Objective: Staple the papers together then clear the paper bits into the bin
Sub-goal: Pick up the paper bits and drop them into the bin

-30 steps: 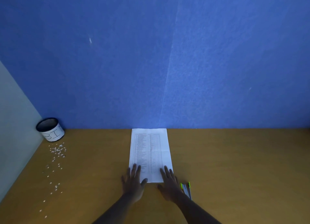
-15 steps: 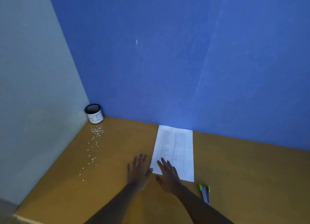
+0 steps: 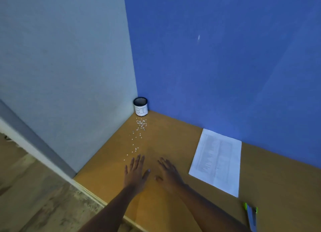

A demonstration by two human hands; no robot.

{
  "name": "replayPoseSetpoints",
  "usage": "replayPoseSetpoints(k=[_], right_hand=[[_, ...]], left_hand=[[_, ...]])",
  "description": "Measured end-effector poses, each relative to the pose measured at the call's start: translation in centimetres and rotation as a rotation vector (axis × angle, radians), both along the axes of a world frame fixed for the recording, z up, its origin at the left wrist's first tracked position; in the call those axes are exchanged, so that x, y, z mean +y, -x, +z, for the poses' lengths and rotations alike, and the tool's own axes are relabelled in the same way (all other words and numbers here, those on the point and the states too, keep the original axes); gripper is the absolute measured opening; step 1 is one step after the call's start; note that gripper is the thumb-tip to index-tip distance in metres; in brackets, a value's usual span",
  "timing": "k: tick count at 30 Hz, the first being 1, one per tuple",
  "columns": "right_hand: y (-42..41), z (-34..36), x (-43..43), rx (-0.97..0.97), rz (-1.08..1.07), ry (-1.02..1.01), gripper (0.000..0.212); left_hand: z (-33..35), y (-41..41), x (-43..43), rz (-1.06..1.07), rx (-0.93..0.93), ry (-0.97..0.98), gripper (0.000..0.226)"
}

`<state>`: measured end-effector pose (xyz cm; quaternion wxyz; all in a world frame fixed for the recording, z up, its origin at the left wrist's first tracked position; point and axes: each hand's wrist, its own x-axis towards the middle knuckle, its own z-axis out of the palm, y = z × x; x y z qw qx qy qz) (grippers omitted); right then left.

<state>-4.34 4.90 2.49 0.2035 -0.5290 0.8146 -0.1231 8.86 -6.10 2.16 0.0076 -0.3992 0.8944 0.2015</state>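
Observation:
The printed papers (image 3: 216, 160) lie flat on the brown desk (image 3: 173, 136), to the right of both hands. A trail of small white paper bits (image 3: 138, 134) runs from the bin toward me. The small black-rimmed bin (image 3: 140, 106) with a white label stands in the far corner. My left hand (image 3: 134, 173) is flat with fingers spread, its fingertips just short of the nearest bits. Beside it, my right hand (image 3: 167, 171) is also flat and spread, holding nothing. A stapler (image 3: 251, 215) with green trim lies at the lower right.
A pale grey partition (image 3: 69, 75) closes the desk's left side and a blue one (image 3: 225, 57) the back. The desk's front edge (image 3: 97, 195) runs diagonally at lower left, with wooden floor (image 3: 34, 197) beyond it.
Both hands have left the papers and moved left across the desk toward the paper bits. The view has swung left, so the papers and stapler now sit at the right.

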Motion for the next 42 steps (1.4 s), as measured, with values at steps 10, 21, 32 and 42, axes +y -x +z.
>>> replayPoseSetpoints(k=[10, 21, 32, 42], right_hand=[[-3.0, -0.6, -7.1, -0.010, 0.087, 0.004, 0.068], [-5.6, -4.1, -11.6, 0.218, 0.457, -0.163, 0.070], [-1.9, -5.4, -16.5, 0.314, 0.287, -0.315, 0.061], [1.8, -5.5, -20.0, 0.260, 0.186, -0.301, 0.062]], left_hand=[[-2.4, -6.0, -9.2, 0.053, 0.056, -0.048, 0.111], [-5.5, -8.9, -16.6, 0.048, 0.099, -0.002, 0.099], [-7.1, -6.3, -20.9, -0.106, 0.119, 0.085, 0.070], [-8.8, -2.4, -21.7, -0.211, 0.104, 0.106, 0.057]])
